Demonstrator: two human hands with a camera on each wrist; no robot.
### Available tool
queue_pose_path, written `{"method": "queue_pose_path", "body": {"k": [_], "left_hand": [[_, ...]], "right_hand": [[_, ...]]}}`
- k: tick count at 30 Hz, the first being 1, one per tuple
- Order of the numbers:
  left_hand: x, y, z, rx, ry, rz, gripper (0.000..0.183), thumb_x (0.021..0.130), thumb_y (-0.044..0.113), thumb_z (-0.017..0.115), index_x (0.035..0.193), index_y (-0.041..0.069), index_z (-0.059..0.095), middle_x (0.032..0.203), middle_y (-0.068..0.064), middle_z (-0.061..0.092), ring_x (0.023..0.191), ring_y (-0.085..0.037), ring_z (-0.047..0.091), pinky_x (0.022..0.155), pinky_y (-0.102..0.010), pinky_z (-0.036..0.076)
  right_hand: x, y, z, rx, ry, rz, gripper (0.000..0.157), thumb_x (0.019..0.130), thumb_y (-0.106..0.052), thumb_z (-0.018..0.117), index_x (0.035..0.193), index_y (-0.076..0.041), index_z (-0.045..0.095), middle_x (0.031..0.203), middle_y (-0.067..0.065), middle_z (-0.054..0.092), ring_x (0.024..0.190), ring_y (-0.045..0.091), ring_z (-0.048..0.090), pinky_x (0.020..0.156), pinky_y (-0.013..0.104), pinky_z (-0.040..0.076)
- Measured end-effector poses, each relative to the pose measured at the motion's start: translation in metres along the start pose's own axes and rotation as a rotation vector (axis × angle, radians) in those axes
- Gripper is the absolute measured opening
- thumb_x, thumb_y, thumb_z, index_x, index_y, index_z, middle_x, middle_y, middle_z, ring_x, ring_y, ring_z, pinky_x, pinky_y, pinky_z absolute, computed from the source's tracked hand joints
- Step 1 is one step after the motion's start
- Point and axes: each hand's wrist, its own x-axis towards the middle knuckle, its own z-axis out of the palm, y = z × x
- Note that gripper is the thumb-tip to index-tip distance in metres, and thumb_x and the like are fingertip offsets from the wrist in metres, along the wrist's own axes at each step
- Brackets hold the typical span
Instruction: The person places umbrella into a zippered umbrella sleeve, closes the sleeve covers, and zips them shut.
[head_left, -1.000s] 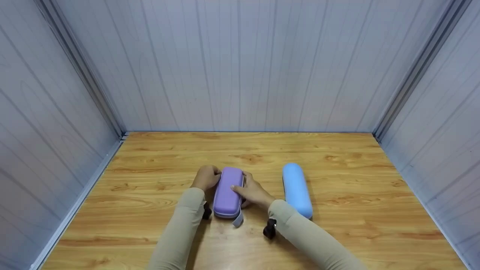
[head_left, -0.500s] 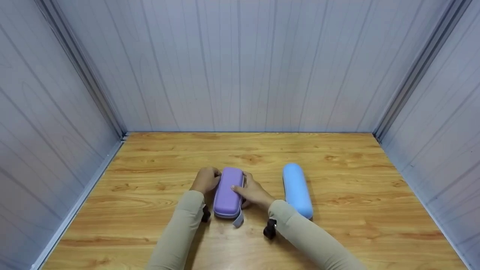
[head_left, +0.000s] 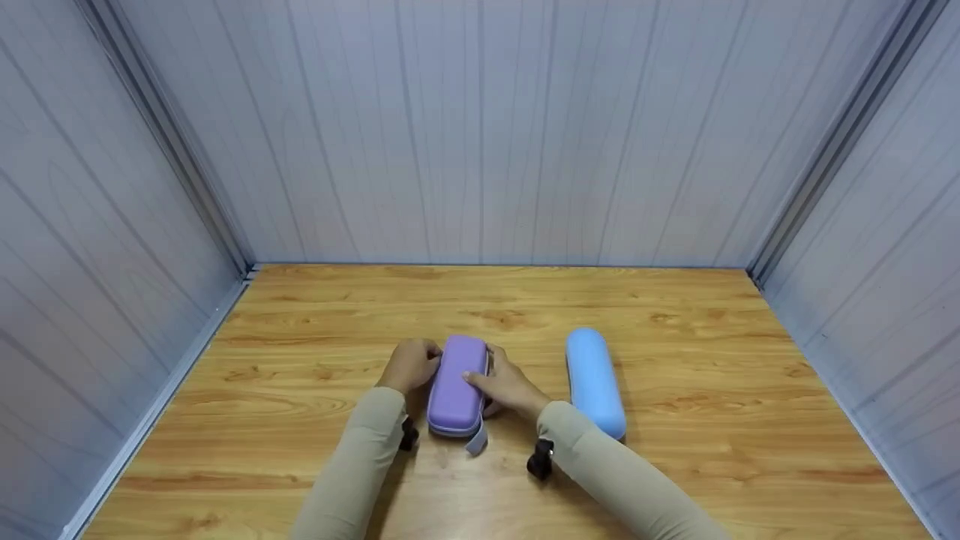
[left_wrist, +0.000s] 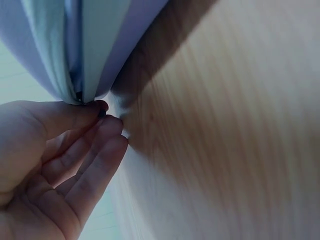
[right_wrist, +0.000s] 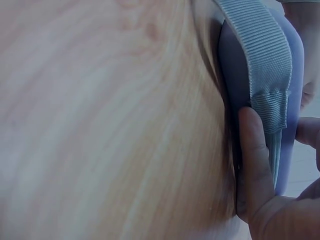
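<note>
A purple zippered case (head_left: 456,386) lies on the wooden table with its grey zipper band and grey strap (head_left: 476,441) toward me. My right hand (head_left: 512,388) grips its right side, the thumb on the lid and fingers along the lower side; the right wrist view shows the strap (right_wrist: 270,65) above those fingers. At the case's far left edge is my left hand (head_left: 410,365). In the left wrist view its thumb and fingertips pinch a small dark zipper pull (left_wrist: 102,112), mostly hidden, at the zipper seam (left_wrist: 75,60). Part of the zipper teeth lies between grey bands.
A light blue rounded case (head_left: 595,381) lies to the right, close to my right forearm. Pale panel walls (head_left: 480,150) enclose the table (head_left: 712,465) at the back and both sides.
My left hand has shifted slightly toward me along the left edge of the purple case. The right hand and both cases stay in place.
</note>
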Motion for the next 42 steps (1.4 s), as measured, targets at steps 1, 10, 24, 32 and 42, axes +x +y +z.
{"method": "queue_pose_path", "body": {"k": [1,10,24,32,42], "left_hand": [[0.000,0.000,0.000,0.000,0.002,0.005,0.009,0.083,0.007,0.064,0.085,0.003,0.072,0.084,-0.007,0.068,0.083,-0.023,0.062,0.075,-0.038,0.049],[-0.005,0.001,0.000,-0.010,-0.009,-0.009,0.010,0.083,0.006,0.063,0.085,0.003,0.072,0.084,-0.007,0.068,0.082,-0.022,0.063,0.074,-0.037,0.050],[-0.009,0.001,0.000,0.023,-0.026,-0.013,0.009,0.084,0.008,0.063,0.085,0.005,0.072,0.083,-0.005,0.068,0.081,-0.020,0.062,0.073,-0.037,0.049],[-0.015,0.003,-0.002,-0.024,-0.039,-0.021,0.009,0.084,0.007,0.062,0.083,0.006,0.071,0.080,-0.003,0.066,0.075,-0.017,0.060,0.068,-0.035,0.049],[-0.016,0.002,-0.001,0.008,-0.049,-0.050,0.008,0.084,0.008,0.063,0.083,0.006,0.071,0.079,-0.003,0.066,0.075,-0.017,0.060,0.069,-0.035,0.049]], "right_hand": [[0.000,0.000,0.000,-0.003,-0.002,-0.003,0.082,0.087,-0.033,0.061,0.145,-0.012,0.008,0.126,0.023,0.043,0.072,0.025,0.064,0.051,0.041,0.052],[0.000,0.000,-0.001,-0.026,0.007,-0.002,0.081,0.087,-0.034,0.061,0.145,-0.012,0.009,0.134,0.024,0.035,0.073,0.024,0.063,0.052,0.041,0.052],[0.001,0.000,-0.002,-0.001,0.002,0.000,0.080,0.088,-0.032,0.061,0.145,-0.013,0.008,0.119,0.025,0.046,0.072,0.026,0.064,0.053,0.042,0.052],[0.003,0.002,-0.003,-0.040,0.007,-0.011,0.081,0.087,-0.035,0.061,0.145,-0.013,0.009,0.125,0.025,0.042,0.073,0.024,0.063,0.053,0.042,0.052],[0.003,0.000,-0.002,-0.019,0.008,0.008,0.080,0.087,-0.034,0.061,0.146,-0.014,0.010,0.128,0.025,0.041,0.074,0.024,0.063,0.053,0.041,0.053]]}}
